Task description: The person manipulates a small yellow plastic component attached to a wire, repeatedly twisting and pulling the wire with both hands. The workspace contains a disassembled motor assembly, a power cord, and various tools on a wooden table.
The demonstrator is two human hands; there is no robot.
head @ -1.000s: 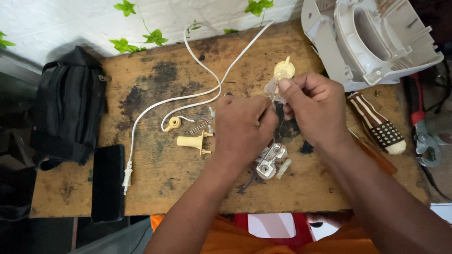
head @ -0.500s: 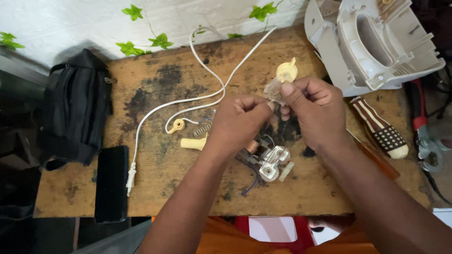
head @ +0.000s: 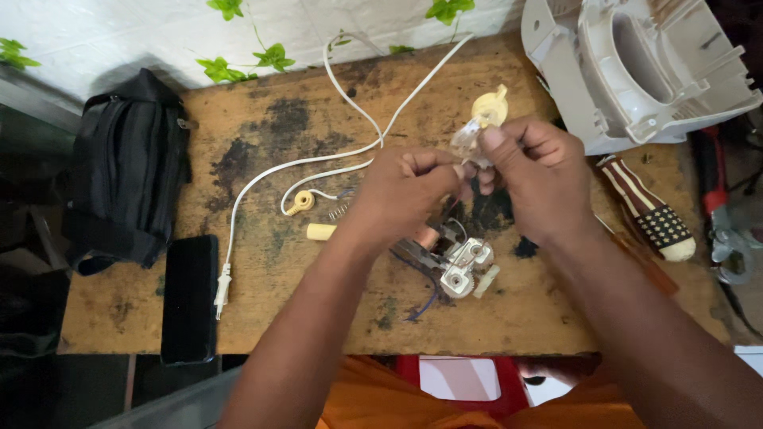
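Two hands worked a small clear part above a stained wooden board.

The left hand point(head: 401, 191) and right hand point(head: 534, 179) pinched the clear part point(head: 467, 143) together over a small motor point(head: 459, 262); a white cord point(head: 318, 159) and black pouch point(head: 127, 167) lay leftward.

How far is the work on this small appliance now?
Done: the grey housing lies open at the table's far right, and the motor is out, lying on the wooden table. In hand: the left hand and right hand together hold a small clear part. Left: the spring, the cream cylinder and the white cord lie loose.
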